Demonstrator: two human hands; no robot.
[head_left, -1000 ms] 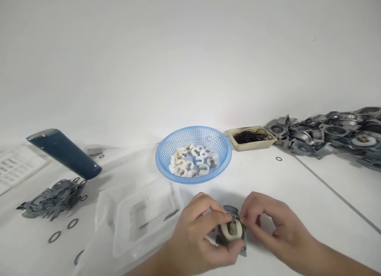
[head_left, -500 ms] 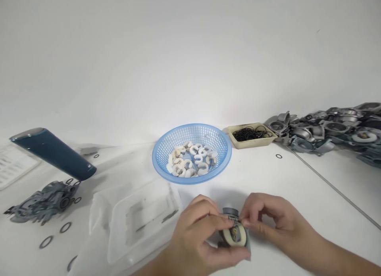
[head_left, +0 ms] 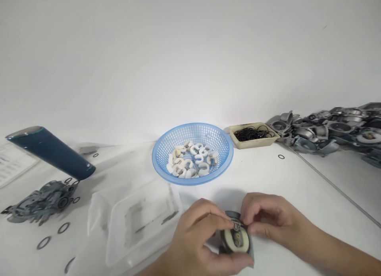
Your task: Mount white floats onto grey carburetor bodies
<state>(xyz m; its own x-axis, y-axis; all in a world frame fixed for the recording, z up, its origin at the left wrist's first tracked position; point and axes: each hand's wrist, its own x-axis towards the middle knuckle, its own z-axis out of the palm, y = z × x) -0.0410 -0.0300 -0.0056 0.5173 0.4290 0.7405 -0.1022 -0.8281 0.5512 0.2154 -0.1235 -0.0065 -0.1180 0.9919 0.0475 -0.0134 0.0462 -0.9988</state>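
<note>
Your left hand, half-curled, grips the grey metal part with a cream U-shaped insert above the white table; your right hand, fingertips pinched, touches its edge

Table: white surface with a dark seam at right
Left: slanted dark-blue cylinder, grey metal assembly, scattered black rings
Centre: translucent tray, blue basket
Right: cream tray, heaped metal parts, one black ring
</note>
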